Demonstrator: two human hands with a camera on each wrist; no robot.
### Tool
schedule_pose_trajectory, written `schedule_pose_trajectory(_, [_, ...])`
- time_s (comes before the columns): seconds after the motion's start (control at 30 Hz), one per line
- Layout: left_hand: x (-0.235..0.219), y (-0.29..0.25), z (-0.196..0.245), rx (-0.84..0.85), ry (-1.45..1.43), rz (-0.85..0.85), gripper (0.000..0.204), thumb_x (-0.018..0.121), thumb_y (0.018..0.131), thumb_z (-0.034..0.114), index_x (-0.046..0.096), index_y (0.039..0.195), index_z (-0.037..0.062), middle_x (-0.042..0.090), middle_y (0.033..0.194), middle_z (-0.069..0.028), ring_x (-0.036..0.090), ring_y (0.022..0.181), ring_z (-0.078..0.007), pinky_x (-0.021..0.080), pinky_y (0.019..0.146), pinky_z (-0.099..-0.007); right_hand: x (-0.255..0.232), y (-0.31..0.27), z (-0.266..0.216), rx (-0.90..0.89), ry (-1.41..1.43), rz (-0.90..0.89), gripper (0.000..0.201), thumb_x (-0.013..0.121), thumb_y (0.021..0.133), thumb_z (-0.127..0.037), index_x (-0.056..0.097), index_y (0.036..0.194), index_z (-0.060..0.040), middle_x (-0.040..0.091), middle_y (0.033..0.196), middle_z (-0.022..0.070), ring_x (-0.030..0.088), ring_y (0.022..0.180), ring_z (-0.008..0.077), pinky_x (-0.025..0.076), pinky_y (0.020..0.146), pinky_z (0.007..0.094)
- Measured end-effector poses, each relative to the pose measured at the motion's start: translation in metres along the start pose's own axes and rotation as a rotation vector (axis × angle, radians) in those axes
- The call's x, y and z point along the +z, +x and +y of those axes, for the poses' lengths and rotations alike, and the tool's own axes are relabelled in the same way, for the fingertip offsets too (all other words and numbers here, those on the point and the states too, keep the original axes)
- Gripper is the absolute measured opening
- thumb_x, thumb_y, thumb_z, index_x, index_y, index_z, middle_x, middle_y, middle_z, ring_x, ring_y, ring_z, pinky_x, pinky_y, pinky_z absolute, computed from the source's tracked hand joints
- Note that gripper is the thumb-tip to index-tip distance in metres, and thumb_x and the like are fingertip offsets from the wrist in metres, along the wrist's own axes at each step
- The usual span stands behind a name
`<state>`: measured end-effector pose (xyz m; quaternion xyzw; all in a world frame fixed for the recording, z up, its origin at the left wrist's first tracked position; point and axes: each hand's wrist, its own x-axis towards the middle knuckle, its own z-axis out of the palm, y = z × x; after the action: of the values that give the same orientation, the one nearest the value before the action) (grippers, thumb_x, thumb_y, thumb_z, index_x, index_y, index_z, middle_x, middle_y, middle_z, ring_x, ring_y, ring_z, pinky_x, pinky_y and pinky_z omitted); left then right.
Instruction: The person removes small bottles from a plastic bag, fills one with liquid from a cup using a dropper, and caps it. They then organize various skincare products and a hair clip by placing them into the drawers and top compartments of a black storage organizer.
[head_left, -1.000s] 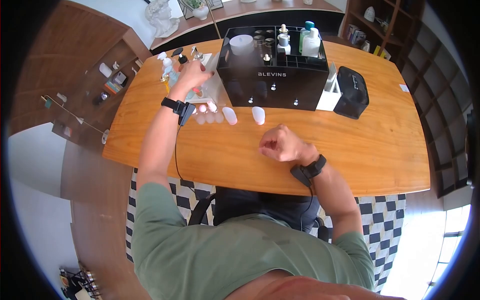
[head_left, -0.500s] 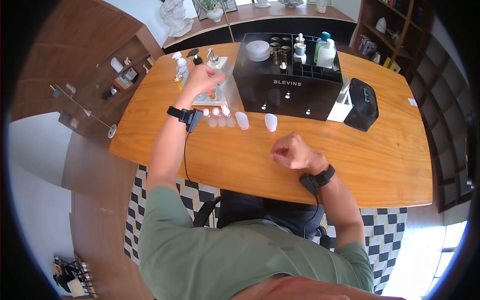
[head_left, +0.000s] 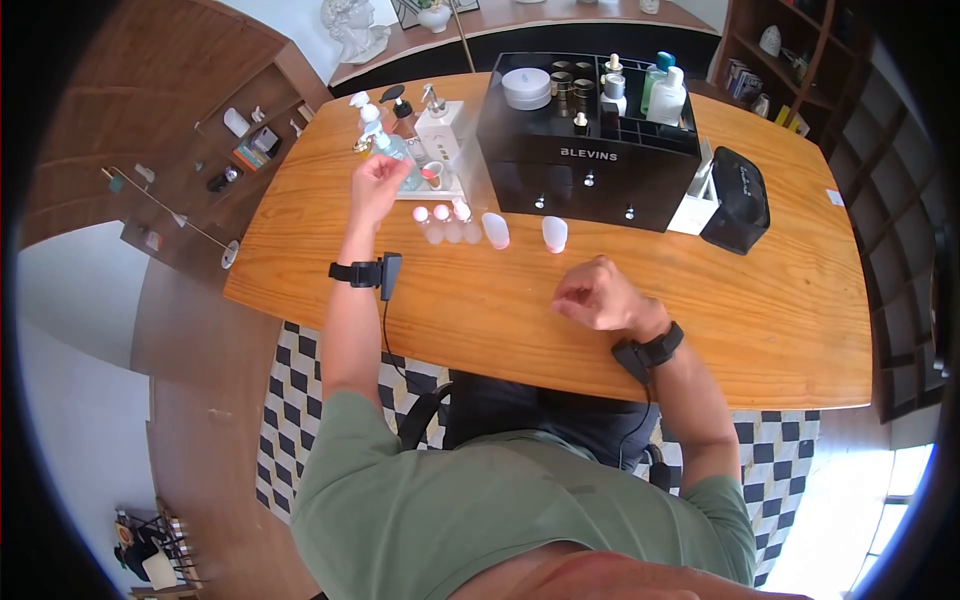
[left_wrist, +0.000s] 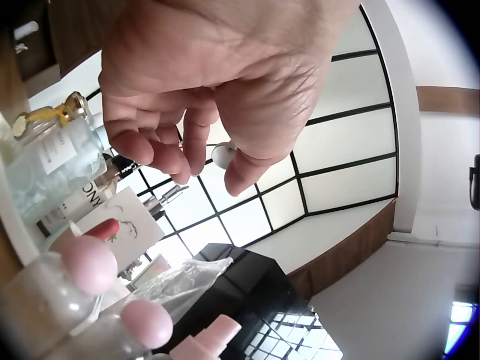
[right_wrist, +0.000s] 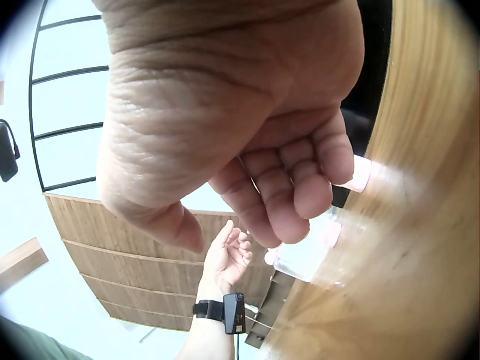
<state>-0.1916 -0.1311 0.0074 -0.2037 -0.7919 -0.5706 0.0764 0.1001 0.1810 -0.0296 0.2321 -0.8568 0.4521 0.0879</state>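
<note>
My left hand (head_left: 375, 190) hangs over the table's left side, just in front of the white tray (head_left: 450, 192). Its fingers are loosely bent with nothing between them and the thumb, as the left wrist view shows. On the tray stand a pale blue pump bottle (head_left: 398, 150), a brown bottle with a black pump (head_left: 404, 125) and a white pump bottle (head_left: 440, 130). Several small clear bottles with pink caps (left_wrist: 90, 264) line up to the right of this hand. My right hand (head_left: 600, 295) rests near the table's middle, fingers loosely curled and holding nothing.
A black drawer organizer (head_left: 590, 185) marked BLEVINS stands at the back, with a round white jar (head_left: 527, 88) and bottles on top. Two frosted pink-capped bottles (head_left: 555, 233) stand before it. A white holder (head_left: 695, 212) and a black pouch (head_left: 738, 200) are to its right.
My left hand has drawn back from above the tray toward me, uncovering the pump bottles. The right hand stays in nearly the same spot. The head view has shifted slightly.
</note>
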Motion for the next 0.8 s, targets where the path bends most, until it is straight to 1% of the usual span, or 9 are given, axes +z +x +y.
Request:
schedule_pose_trajectory(0.1, [0.024,-0.002,0.007,0.116,-0.041,-0.046,0.028,0.085,0.088,0.025,0.071,0.089,0.001,0.068,0.076,0.0004,0.06,0.068,-0.0058,0.046,0.061,-0.0225,-0.001,0.001,-0.001,0.026,-0.003,-0.006,0.01,0.076,0.081,-0.008,0.075,0.083,0.0018,0.07,0.073,0.0136,0.067,0.063,0.0252,0.052,0.059,0.0335])
schedule_pose_trajectory(0.17, [0.035,0.0,0.021,0.159,0.105,-0.176,0.033,0.086,0.084,0.026,0.073,0.093,-0.0021,0.072,0.081,-0.0056,0.066,0.073,-0.012,0.052,0.067,-0.0283,-0.001,0.001,-0.001,0.033,-0.009,-0.014,0.01,0.075,0.081,-0.008,0.075,0.083,0.0018,0.07,0.073,0.0136,0.067,0.063,0.0251,0.052,0.059,0.0334])
schedule_pose_trajectory(0.2, [0.04,-0.003,0.031,0.159,0.1,-0.17,0.033,0.086,0.084,0.026,0.073,0.093,-0.0021,0.072,0.081,-0.0056,0.066,0.073,-0.012,0.052,0.067,-0.0283,0.0,0.001,0.0,0.035,-0.019,-0.01,0.01,0.075,0.081,-0.008,0.075,0.084,0.0017,0.07,0.073,0.0135,0.067,0.063,0.0249,0.052,0.06,0.0333])
schedule_pose_trajectory(0.27, [0.05,-0.004,0.05,0.152,0.363,-0.193,0.035,0.087,0.082,0.027,0.074,0.093,-0.003,0.074,0.083,-0.0113,0.07,0.075,-0.0186,0.056,0.072,-0.0318,-0.001,0.001,0.001,0.034,-0.037,-0.008,0.01,0.075,0.081,-0.008,0.075,0.084,0.0017,0.07,0.073,0.0134,0.067,0.063,0.0248,0.052,0.06,0.0333])
schedule_pose_trajectory(0.37, [0.059,0.0,0.05,0.171,0.484,-0.222,0.028,0.086,0.082,0.021,0.072,0.089,-0.0022,0.072,0.078,-0.009,0.066,0.069,-0.0136,0.052,0.065,-0.0294,-0.001,0.0,0.0,0.034,-0.025,0.003,0.01,0.075,0.08,-0.008,0.075,0.084,0.0015,0.07,0.073,0.0129,0.067,0.063,0.0242,0.053,0.06,0.0328])
schedule_pose_trajectory(0.5, [0.059,0.006,0.042,0.162,0.5,-0.253,0.025,0.085,0.081,0.02,0.073,0.09,-0.0004,0.072,0.075,-0.009,0.066,0.065,-0.015,0.053,0.064,-0.0307,0.0,-0.001,0.001,0.022,-0.026,0.0,0.011,0.075,0.08,-0.009,0.076,0.085,0.0015,0.07,0.073,0.0126,0.067,0.063,0.0236,0.053,0.06,0.0323])
schedule_pose_trajectory(0.67, [0.061,0.006,0.042,0.169,0.52,-0.189,0.028,0.084,0.082,0.024,0.074,0.09,-0.0008,0.073,0.076,-0.0094,0.068,0.066,-0.0179,0.054,0.065,-0.0324,0.001,-0.001,-0.001,0.021,-0.014,0.002,0.011,0.075,0.08,-0.009,0.076,0.085,0.0015,0.071,0.074,0.0129,0.067,0.063,0.0239,0.053,0.06,0.0325])
schedule_pose_trajectory(0.73, [0.064,0.009,0.046,0.199,0.553,-0.165,0.03,0.082,0.084,0.027,0.074,0.089,-0.0012,0.073,0.076,-0.0109,0.068,0.066,-0.0205,0.054,0.066,-0.0332,0.002,0.0,-0.003,0.021,0.0,0.021,0.012,0.075,0.081,-0.014,0.076,0.082,-0.0017,0.07,0.072,0.0156,0.067,0.065,0.0325,0.053,0.062,0.0383])
schedule_pose_trajectory(0.8, [0.07,0.015,0.048,0.228,0.584,-0.138,0.033,0.08,0.087,0.031,0.074,0.088,-0.0016,0.073,0.077,-0.0124,0.068,0.066,-0.023,0.054,0.067,-0.0339,0.002,0.0,-0.002,0.021,-0.006,0.019,0.012,0.075,0.081,-0.014,0.076,0.081,-0.0015,0.07,0.072,0.0156,0.067,0.065,0.0326,0.053,0.062,0.0381])
